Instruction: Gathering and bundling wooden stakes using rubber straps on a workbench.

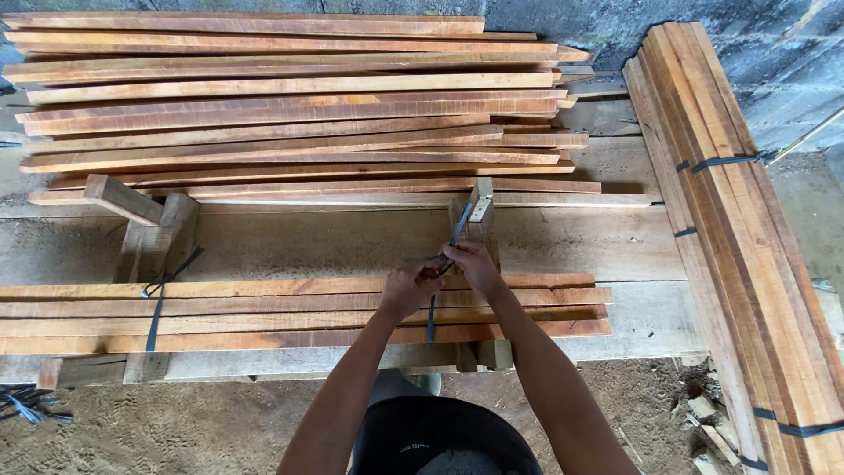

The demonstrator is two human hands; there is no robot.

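Now both hands, left hand (pixel 409 286) and right hand (pixel 470 264), gripping dark strap (pixel 432 318) over near slats (pixel 264 312); pulling tight and square seems best.

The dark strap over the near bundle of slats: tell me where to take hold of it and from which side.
Take the strap by its free end, which rises above the near slats beside the upright wooden post. Come from above on the near side, as the left hand and right hand do. Lower down it lies flat against the wood, leaving little for a grip.
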